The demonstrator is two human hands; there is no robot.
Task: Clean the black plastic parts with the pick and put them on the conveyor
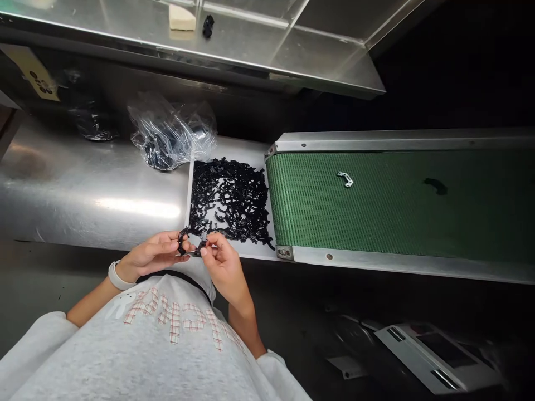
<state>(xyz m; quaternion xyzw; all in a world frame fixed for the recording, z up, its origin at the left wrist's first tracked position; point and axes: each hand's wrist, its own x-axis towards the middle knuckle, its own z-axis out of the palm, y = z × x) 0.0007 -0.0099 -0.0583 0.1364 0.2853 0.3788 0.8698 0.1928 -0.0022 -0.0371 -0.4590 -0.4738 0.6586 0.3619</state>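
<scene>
My left hand (pixel 156 253) grips a curved black plastic part (pixel 181 241) between thumb and fingers, at the near edge of a white tray (pixel 190 192). Just to its right, my right hand (pixel 223 264) pinches a small dark part (pixel 202 244) with a greyish piece at its top. The two parts are close together; I cannot tell whether they touch. Beyond my hands, many small black plastic parts (pixel 246 195) lie heaped and spread over the tray.
A green conveyor belt (pixel 309 206) adjoins the tray on the right, carrying a white bracket-shaped part (pixel 345 179) and a black part (pixel 435 185). Clear plastic bags (pixel 171 133) of dark parts stand behind. Overhead, a metal shelf (pixel 251 47) holds a cream block (pixel 182 18).
</scene>
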